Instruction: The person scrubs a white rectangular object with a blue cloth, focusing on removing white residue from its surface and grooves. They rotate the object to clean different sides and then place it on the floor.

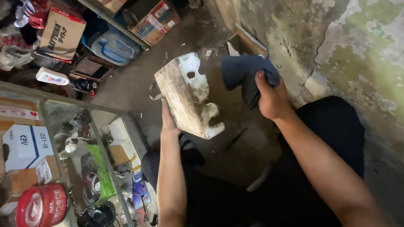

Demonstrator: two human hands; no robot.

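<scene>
In the middle of the frame I hold up a dirty white plastic cover (189, 97) with holes in it. My left hand (167, 121) is under it, its grip closed on the bottom edge. Just to the right, my right hand (270, 100) has its grip shut tight on a dark blue rag (242, 72). Below is the dusty floor (135, 83). Cardboard boxes (60, 32) sit at the upper left.
</scene>
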